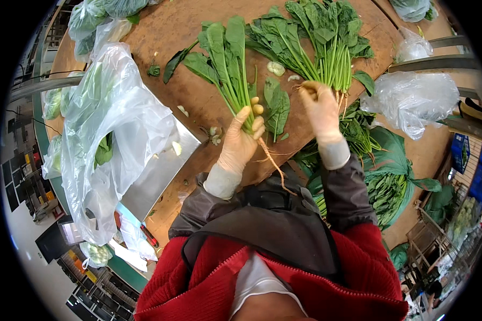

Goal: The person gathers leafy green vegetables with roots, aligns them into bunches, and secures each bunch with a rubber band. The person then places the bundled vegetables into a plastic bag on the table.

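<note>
My left hand (235,147) grips a bunch of spinach (230,59) by its stems, with a long pale root (273,163) hanging below the fingers. My right hand (321,112) has its fingers bent at the root end of a larger spinach pile (329,48) on the brown board (171,29); whether anything is between its fingertips is unclear. A loose leaf (277,107) and pale scraps (276,68) lie between and above the hands.
At left, a large clear bag (88,187) with greens covers part of a metal tray (155,176); a red-handled tool (149,235) lies below it. Clear bags (407,99) lie at right. Green bags of leafy vegetables (388,187) sit beside my right arm.
</note>
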Available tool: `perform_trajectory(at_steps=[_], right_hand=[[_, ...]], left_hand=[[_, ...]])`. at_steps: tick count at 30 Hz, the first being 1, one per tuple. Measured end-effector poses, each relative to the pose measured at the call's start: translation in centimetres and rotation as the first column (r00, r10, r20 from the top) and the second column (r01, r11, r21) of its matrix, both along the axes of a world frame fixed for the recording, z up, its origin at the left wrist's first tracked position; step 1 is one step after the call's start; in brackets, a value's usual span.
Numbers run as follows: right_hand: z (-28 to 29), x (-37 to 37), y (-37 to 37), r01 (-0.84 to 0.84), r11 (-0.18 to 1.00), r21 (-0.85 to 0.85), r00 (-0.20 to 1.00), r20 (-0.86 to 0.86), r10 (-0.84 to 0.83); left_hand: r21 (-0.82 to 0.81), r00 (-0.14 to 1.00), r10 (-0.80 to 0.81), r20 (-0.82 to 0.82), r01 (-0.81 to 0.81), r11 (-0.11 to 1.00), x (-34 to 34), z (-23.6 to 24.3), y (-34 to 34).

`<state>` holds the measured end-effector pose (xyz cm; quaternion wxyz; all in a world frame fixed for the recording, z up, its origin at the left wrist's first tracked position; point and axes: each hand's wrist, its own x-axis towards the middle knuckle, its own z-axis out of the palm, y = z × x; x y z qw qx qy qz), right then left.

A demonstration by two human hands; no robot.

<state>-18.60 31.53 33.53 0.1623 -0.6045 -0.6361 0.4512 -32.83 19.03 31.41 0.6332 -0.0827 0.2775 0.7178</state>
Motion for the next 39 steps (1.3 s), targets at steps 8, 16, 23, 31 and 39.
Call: perform_trajectory(at_steps=[8,16,23,31,39], right_hand=[[-4.0,1.5,4.0,0.027,0.977,0.212,0.998,0.054,-0.039],[-5.3,0.8,3.4,-0.480,0.814,0.327,0.700,0.702,0.131],[-1.5,3.6,4.6,-0.157,0.954,-0.254,0.891,-0.453,0.026],[-3.5,3.2,-1.7,-0.544,0.582,-0.605,0.301,-0.788,-0.537],[-0.5,0.8,-5.5,0.060,0.981,-0.184,0.975,-0.200,-0.098]], left_hand=[[0.010,0.999,-0.046,0.007,0.046,0.999,0.0,-2.0,0.7],[-0.136,1.000,-0.015,-0.022,0.011,0.991,1.6,-2.0,1.7],[-0.071,0.997,0.023,-0.072,-0.028,0.997,0.4,-1.8,0.7],[-0.070,0.994,-0.055,0.096,0.062,0.996,1.6,-1.7,0.8],[0.000,0.963,-0.190,0.193,0.193,0.981,3.4,-2.8,0.3]])
